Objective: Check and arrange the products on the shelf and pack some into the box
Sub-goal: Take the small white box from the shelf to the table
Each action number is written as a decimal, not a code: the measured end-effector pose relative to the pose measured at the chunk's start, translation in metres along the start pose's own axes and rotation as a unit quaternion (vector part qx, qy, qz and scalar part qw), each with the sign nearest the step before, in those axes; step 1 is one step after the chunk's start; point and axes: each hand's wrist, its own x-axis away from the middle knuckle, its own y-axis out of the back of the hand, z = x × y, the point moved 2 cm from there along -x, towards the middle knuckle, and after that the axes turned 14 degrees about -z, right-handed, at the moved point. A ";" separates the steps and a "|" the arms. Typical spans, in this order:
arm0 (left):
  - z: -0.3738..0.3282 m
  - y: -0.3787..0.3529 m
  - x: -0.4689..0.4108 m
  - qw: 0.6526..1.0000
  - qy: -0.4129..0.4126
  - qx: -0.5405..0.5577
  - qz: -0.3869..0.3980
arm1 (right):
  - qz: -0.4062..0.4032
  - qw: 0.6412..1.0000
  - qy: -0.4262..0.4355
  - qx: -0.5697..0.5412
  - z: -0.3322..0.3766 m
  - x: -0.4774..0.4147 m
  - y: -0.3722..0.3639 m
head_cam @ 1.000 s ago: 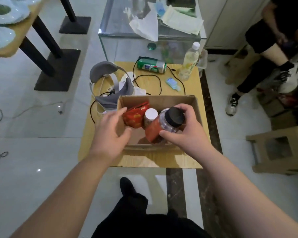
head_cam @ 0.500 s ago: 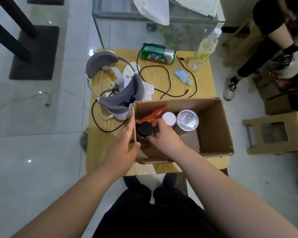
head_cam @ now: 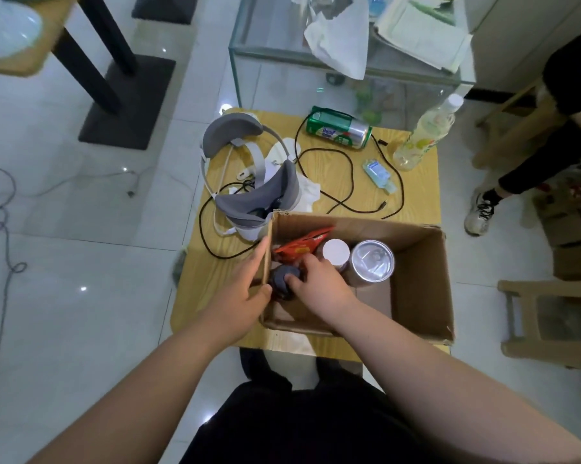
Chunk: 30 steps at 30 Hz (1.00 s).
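Head view, only 1 angle to go on

A: so where's the black-lidded jar (head_cam: 282,280) now? 1 second back it was up in the air over the cardboard box (head_cam: 419,283), right?

B: yep, right hand had it above the box then; 0.5 s later it was down in the near-left corner, and that's where it is now, tucked against the left wall with the red snack packet (head_cam: 302,246) just behind it; right hand (head_cam: 319,279) is on top of it, fingers curled round the lid, so not let go yet

A: and the left hand (head_cam: 245,293)?

B: gripping the box's left wall; thumb hooked over the rim, fingers flat along the outside; same spot as before, looks like it's steadying the box

A: how far along then?

B: 4 things in there; jar, packet, a white-capped bottle (head_cam: 336,251) and a silver-topped can (head_cam: 372,259) right beside it; room left on the right side; I'd guess the jar counts as placed and only needs releasing; green can (head_cam: 339,127) and plastic bottle (head_cam: 423,135) sit unpacked on the wooden table (head_cam: 416,202), past the headset (head_cam: 259,195)
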 end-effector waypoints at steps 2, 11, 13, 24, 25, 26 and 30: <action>-0.002 0.000 0.001 1.000 0.001 0.010 -0.008 | -0.008 1.000 -0.001 -0.012 0.000 -0.004 0.000; 0.002 -0.004 0.016 0.997 0.045 -0.033 -0.058 | 0.025 0.999 0.005 -0.022 -0.005 0.004 0.007; -0.004 -0.004 0.018 0.990 0.015 -0.117 -0.080 | 0.023 0.998 0.064 0.005 -0.004 0.013 0.021; -0.034 0.013 0.134 0.807 -0.031 -0.465 -0.362 | -0.070 0.839 0.531 0.092 0.052 0.084 0.050; -0.033 0.015 0.151 0.796 -0.018 -0.473 -0.378 | -0.067 0.821 0.559 0.098 0.059 0.093 0.044; -0.031 0.016 0.170 0.785 -0.002 -0.480 -0.392 | -0.058 0.805 0.583 0.097 0.065 0.104 0.036; -0.017 0.021 0.255 0.740 0.086 -0.490 -0.453 | -0.004 0.733 0.675 0.088 0.089 0.161 -0.002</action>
